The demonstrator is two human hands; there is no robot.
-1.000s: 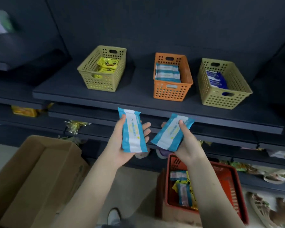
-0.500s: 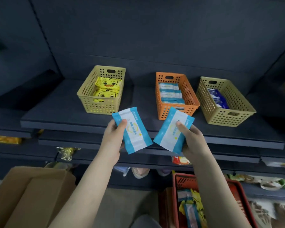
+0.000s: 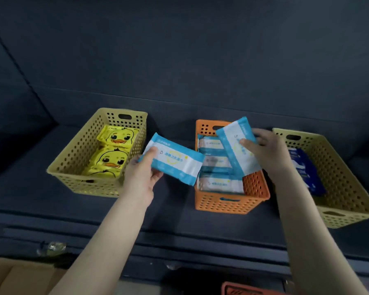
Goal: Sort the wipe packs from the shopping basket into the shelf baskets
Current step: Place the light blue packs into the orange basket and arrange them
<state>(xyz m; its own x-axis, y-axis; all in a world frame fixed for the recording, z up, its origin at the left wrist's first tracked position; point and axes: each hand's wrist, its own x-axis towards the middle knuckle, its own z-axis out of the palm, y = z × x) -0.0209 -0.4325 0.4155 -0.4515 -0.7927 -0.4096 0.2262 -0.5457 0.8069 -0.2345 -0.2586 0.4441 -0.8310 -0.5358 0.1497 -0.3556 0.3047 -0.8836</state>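
From the head camera, the left hand point(image 3: 140, 177) grips one blue-and-white pack point(image 3: 175, 161) by its left end, and the pack's other end reaches the orange basket's point(image 3: 228, 202) left rim. The right hand point(image 3: 266, 153) pinches a second pack point(image 3: 235, 143), tilted above the matching packs inside that basket. The left yellow basket point(image 3: 73, 167) holds duck packs point(image 3: 115, 150).

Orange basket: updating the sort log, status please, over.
Left grip holds one blue-white pack at orange basket left edge. Right grip holds second pack, tilted over basket. Nothing blocking.
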